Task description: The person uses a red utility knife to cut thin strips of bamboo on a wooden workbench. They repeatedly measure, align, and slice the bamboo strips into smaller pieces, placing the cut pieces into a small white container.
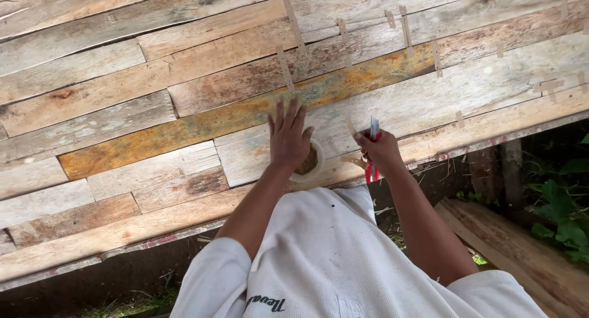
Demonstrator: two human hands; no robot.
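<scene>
The left hand (288, 135) lies flat with its grip open, fingers spread toward twelve o'clock, over a small round white container of brownish filler (310, 162) on the patchwork worktop of weathered wooden planks (123, 109). At three o'clock of it, the right hand (381, 150) has its grip closed around red-handled pliers (372, 147) and a thin pale wooden sliver (351, 126), near the worktop's edge.

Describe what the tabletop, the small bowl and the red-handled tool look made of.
Tabletop: rough, unfinished wooden planks, weathered grey with rusty stains and visible grain. Small bowl under the left hand: probably smooth white plastic, mostly hidden. Tool in the right hand: apparently metal with glossy red handles.
</scene>
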